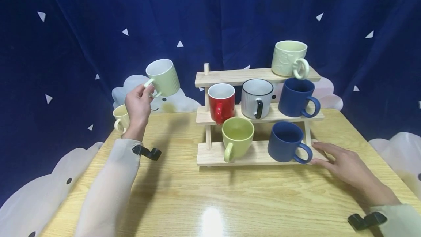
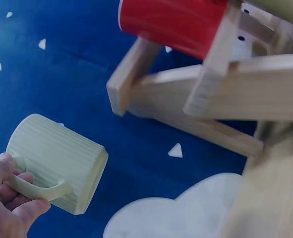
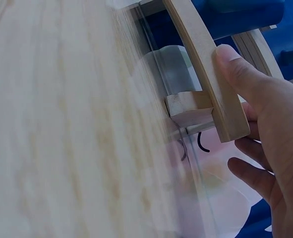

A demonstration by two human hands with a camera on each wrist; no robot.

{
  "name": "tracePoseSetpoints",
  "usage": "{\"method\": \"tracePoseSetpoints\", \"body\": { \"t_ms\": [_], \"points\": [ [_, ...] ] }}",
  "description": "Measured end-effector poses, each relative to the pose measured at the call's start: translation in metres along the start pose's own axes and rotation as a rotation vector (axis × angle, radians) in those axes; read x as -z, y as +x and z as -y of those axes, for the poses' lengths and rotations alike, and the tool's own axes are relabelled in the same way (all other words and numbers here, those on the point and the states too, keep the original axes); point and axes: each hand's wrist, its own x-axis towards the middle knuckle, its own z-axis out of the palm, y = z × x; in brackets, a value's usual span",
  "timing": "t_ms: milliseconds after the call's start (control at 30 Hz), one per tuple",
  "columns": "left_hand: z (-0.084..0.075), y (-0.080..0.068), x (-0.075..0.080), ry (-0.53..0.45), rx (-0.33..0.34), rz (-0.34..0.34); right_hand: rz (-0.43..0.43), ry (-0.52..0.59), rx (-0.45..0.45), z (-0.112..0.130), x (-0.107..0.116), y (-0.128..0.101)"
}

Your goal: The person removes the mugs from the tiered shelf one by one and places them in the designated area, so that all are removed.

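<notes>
Left hand (image 1: 139, 103) round pale green mug (image 1: 163, 77); right hand (image 1: 345, 164) against rack (image 1: 256, 74).

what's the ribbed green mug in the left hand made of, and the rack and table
Ribbed green mug: looks like ceramic with a matte glaze, thick walls, white inside; the left hand holds it by the handle.
Three-tier rack: bare pale wood, with visible grain and sawn ends.
Table: wood-grain top with a glossy finish that mirrors a lamp; solid wood or laminate, hard to tell.

Left hand (image 2: 5, 208) grips the ribbed pale-green mug (image 2: 57, 161) by its handle; red mug (image 2: 171, 22) sits on the wooden rack (image 2: 245, 87) above.
</notes>
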Motion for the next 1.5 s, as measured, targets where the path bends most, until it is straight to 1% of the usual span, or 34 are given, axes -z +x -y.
{"method": "tracePoseSetpoints", "body": {
  "t_ms": [100, 367, 633, 733, 800, 1000, 1133, 1233, 1367, 1500],
  "points": [
    [0.013, -0.002, 0.005, 0.038, 0.003, -0.018, -0.003, 0.001, 0.007, 0.001, 0.001, 0.000],
    [0.049, -0.009, 0.017, 0.148, 0.039, -0.044, -0.026, -0.014, 0.042, 0.001, 0.001, -0.001],
    [0.081, -0.019, 0.026, 0.258, 0.015, -0.086, -0.025, -0.025, 0.037, 0.001, 0.000, -0.001],
    [0.092, -0.023, 0.028, 0.291, 0.002, -0.109, -0.038, -0.011, 0.053, 0.002, -0.001, -0.001],
    [0.099, -0.025, 0.029, 0.311, 0.003, -0.123, -0.062, -0.005, 0.079, 0.003, -0.002, -0.001],
    [0.118, -0.030, 0.031, 0.320, 0.011, -0.137, -0.159, -0.016, 0.220, 0.005, -0.005, 0.002],
    [0.128, -0.033, 0.031, 0.338, 0.019, -0.139, -0.159, -0.010, 0.286, 0.004, -0.005, 0.002],
    [0.134, -0.034, 0.031, 0.338, 0.036, -0.133, -0.153, -0.009, 0.300, 0.003, -0.004, 0.002],
    [0.141, -0.034, 0.030, 0.333, 0.051, -0.122, -0.158, -0.002, 0.294, 0.004, -0.004, 0.001],
    [0.147, -0.032, 0.031, 0.331, 0.061, -0.130, -0.169, 0.006, 0.297, 0.007, -0.004, 0.002]
  ]
}}
